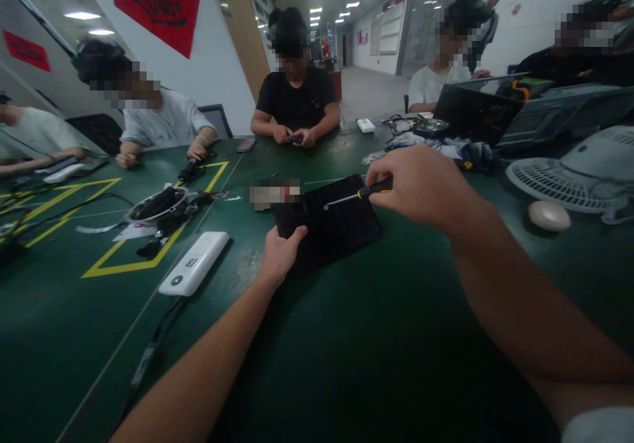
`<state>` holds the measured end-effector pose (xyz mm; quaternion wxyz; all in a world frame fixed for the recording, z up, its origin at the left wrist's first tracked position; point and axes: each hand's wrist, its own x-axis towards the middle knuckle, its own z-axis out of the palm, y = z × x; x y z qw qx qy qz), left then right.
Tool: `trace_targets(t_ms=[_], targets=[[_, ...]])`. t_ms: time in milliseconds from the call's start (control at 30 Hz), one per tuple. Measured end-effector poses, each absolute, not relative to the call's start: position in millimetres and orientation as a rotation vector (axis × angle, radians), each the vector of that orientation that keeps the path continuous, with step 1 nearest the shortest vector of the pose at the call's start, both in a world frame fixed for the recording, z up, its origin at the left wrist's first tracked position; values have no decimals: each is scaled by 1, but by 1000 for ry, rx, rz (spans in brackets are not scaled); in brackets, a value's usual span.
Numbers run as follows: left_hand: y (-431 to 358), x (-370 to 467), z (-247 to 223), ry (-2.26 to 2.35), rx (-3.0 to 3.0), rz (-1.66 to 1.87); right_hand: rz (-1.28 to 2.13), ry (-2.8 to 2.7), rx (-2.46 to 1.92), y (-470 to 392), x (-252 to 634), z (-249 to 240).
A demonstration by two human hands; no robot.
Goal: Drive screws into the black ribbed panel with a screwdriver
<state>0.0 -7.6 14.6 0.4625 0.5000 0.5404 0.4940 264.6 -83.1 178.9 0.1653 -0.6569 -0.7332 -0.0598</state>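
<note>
A flat black panel [337, 232], rectangular like a tablet or device cover, is tilted over the green table in front of me. My left hand [283, 253] grips its left edge, with the thumb on top. A screwdriver [369, 191] with a black and yellow handle is pinched in my right hand [413, 182]. Its metal shaft points left across the panel, and the tip is close to a small bright spot on the surface. I cannot tell whether the tip touches it.
A white power bank [195, 265] with a cable lies to the left. Beyond it is a round metal frame [158, 205] with black parts. On the right are a white fan [564, 172] and a computer mouse [549, 216]. Several people sit around the green table [317, 364].
</note>
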Motion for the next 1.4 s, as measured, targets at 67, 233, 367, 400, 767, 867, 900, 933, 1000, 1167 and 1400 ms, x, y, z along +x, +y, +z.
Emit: trace_targets(t_ms=[67,233,367,400,767,867,900,933,1000,1167,1400], targets=[[-7,0,14,1334,1237,1213,-178,-2099,-1863,-83,264,178],[-7,0,13,1320,1250,1216,-196,-2108,-1839,-81,265,175],[-7,0,13,1318,1249,1217,-200,-2119,-1852,-81,264,176],[-7,0,13,1316,1243,1218,-205,-2122,-1858,-82,263,176],[-5,0,11,1316,1217,1220,-265,-2103,-1847,-81,260,170],[-5,0,11,1317,1227,1222,-261,-2077,-1861,-82,258,170],[-5,0,11,1316,1227,1224,-257,-2070,-1865,-83,258,170],[-5,0,11,1314,1227,1225,-252,-2064,-1872,-83,257,171],[-6,0,12,1310,1227,1225,-243,-2051,-1897,-84,255,171],[-5,0,12,1306,1234,1226,-247,-2031,-1956,-84,252,172],[-6,0,13,1301,1229,1215,-218,-2042,-2058,-86,250,173]])
